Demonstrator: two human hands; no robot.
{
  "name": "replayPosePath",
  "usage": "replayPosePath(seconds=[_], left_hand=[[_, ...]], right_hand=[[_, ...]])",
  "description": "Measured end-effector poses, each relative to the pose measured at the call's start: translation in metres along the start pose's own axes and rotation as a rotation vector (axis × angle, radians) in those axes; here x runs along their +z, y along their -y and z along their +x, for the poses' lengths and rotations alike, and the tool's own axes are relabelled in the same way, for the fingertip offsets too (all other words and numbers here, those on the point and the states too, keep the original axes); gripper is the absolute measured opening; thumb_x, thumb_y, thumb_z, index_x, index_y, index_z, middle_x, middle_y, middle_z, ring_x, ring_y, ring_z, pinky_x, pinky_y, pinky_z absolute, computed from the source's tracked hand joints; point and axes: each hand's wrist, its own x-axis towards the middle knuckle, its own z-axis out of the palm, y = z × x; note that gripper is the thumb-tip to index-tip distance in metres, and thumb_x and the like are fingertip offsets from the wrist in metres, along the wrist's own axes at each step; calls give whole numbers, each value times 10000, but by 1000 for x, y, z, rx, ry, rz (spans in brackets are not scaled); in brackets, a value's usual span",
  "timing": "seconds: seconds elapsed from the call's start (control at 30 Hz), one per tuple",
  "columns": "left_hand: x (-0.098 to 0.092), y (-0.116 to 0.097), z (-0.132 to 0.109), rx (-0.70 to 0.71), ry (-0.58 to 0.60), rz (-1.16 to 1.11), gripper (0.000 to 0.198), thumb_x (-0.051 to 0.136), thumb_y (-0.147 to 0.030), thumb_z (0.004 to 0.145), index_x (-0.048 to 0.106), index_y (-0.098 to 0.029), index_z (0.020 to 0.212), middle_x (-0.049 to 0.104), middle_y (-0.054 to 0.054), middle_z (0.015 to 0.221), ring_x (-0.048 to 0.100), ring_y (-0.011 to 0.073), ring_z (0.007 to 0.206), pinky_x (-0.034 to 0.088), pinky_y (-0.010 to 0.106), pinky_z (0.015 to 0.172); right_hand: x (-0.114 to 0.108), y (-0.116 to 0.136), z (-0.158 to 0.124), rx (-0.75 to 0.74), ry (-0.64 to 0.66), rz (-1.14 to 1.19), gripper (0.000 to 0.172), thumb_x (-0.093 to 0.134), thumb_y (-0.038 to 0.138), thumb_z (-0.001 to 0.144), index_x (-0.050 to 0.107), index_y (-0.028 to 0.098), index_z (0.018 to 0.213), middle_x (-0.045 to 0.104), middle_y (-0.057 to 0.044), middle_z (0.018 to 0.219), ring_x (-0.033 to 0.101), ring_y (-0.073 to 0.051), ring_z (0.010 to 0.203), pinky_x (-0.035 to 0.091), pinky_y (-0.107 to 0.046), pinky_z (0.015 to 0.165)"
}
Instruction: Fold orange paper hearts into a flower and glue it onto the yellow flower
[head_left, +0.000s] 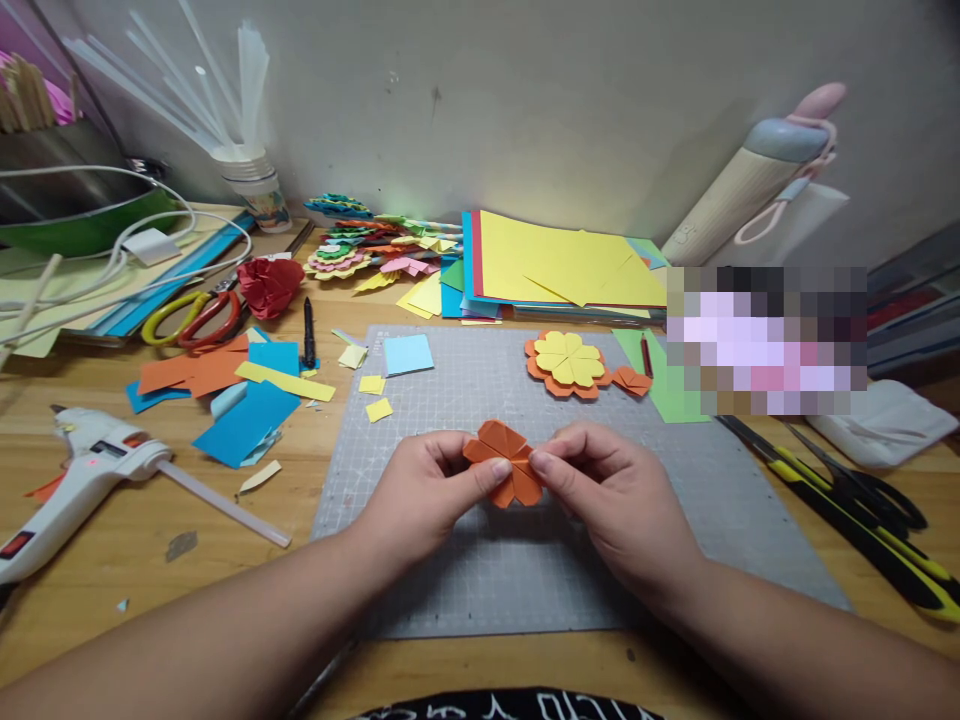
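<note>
Above the middle of the grey cutting mat (420, 590), an orange paper flower (519, 486) is held between both hands. My left hand (431, 490) pinches it from the left, thumb on the front near the centre. At its right edge, my right hand (611, 485) grips a petal between thumb and fingers. Beyond the hands lies a layered flower with a yellow top (568, 357) over orange petals. A small folded orange piece (632, 380) touches its right side. Yellow paper squares (379, 409) and a light blue square (409, 354) lie at the mat's far left.
A white glue gun (105, 460) with its stick lies at left, near paper scraps (251, 415) and red-handled scissors (214, 318). Paper sheets (562, 255) and finished paper flowers (345, 255) lie along the wall. Black scissors (862, 485) and a yellow-black cutter (847, 515) are at right.
</note>
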Motion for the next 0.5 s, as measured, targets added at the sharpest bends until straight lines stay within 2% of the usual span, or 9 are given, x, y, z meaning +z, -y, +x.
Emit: replayPosePath(seconds=[0.13, 0.27, 0.5], left_hand=[[1, -2, -1, -2, 12, -1, 174, 725, -321, 730, 714, -149, 750, 717, 31, 731, 622, 145, 676, 481, 264, 672], [4, -4, -3, -2, -24, 13, 176, 722, -315, 719, 700, -142, 740, 694, 23, 702, 606, 140, 663, 471, 252, 645], [5, -7, -4, 22, -59, 35, 203, 712, -335, 714, 687, -135, 734, 678, 28, 691, 581, 139, 639, 462, 257, 638]], right_hand=[[1, 0, -1, 10, 1, -3, 180, 674, 313, 786, 621, 191, 666, 585, 21, 585, 502, -97, 507, 410, -216, 473], [1, 2, -1, 16, 48, -9, 154, 654, 316, 792, 619, 192, 707, 604, 11, 622, 538, -108, 533, 441, -219, 484], [-1, 1, -2, -42, 129, -37, 80, 642, 256, 779, 630, 202, 836, 664, -24, 739, 616, -142, 651, 517, -250, 591]])
